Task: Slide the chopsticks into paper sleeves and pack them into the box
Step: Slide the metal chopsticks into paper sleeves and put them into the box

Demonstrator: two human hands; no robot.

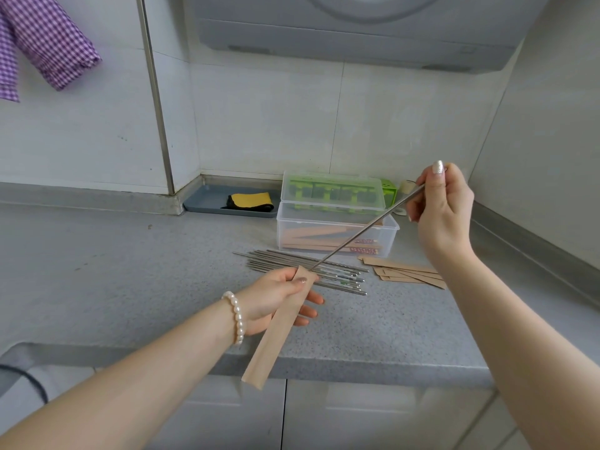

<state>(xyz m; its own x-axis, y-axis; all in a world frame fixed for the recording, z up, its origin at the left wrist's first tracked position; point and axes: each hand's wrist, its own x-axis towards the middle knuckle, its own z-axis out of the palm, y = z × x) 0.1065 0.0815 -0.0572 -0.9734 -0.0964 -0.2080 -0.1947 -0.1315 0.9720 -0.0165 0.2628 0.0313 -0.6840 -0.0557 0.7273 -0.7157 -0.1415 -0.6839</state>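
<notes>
Chopsticks (363,229), slim steel, at kraft sleeve (279,326)

Bench (130,271) speckled grey. Paper sleeve (279,329) plain tan. Chopsticks (308,271) silver metal. Box (337,235) clear plastic, tan sleeves inside. Far box (331,190) clear, green and black contents. Tray (207,203) blue-grey, yellow-black cloth (250,201). Hanging fabric (45,40) purple-white gingham. Bracelet (235,316) white pearls.

Left hand (276,295) pinches sleeve (280,326) near its top, right hand (443,203) holds chopstick (367,226) by upper end, tip at sleeve mouth. Loose chopsticks (302,269), spare sleeves (407,271) and open box (337,233) on desk (130,271).
</notes>
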